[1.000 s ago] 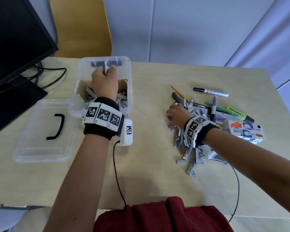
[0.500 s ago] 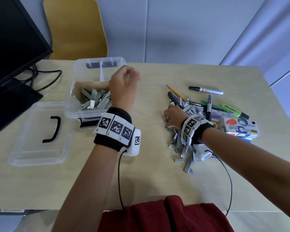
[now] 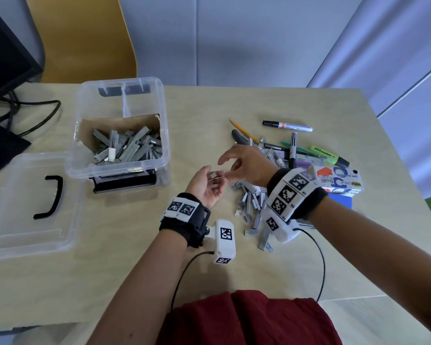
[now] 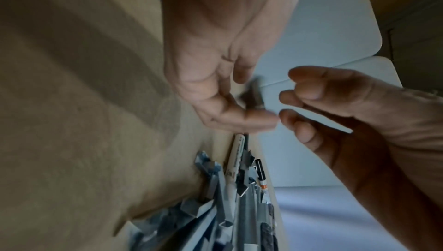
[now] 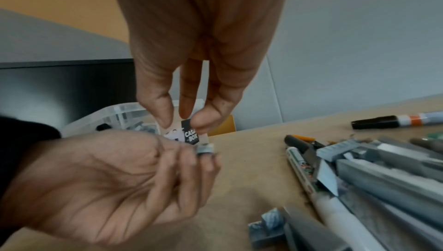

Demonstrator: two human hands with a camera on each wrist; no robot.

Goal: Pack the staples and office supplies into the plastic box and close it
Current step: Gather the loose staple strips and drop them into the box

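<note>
The clear plastic box (image 3: 166, 148) stands open at the left with a heap of grey staple strips (image 3: 127, 145) inside. My left hand (image 3: 207, 183) hovers palm up over the table between the box and the loose staple pile (image 3: 251, 202). Its curled fingers hold a small block of staples (image 5: 205, 150) at their tips. My right hand (image 3: 241, 163) hangs just above and to the right of it. Its fingers (image 5: 163, 115) droop loosely over the block, and I see nothing between them. The left wrist view is blurred.
The box lid (image 3: 23, 220) with a black handle lies flat to the left of the box. Markers (image 3: 286, 126), a pencil (image 3: 241, 130), a green highlighter (image 3: 329, 155) and a tape-dispenser carton (image 3: 339, 180) lie at the right. A monitor (image 3: 5, 46) and cables (image 3: 35, 115) fill the far left.
My left hand left the box, swung right and turned palm up. My right hand rose off the pile to meet it. A small staple block now sits in the left fingers.
</note>
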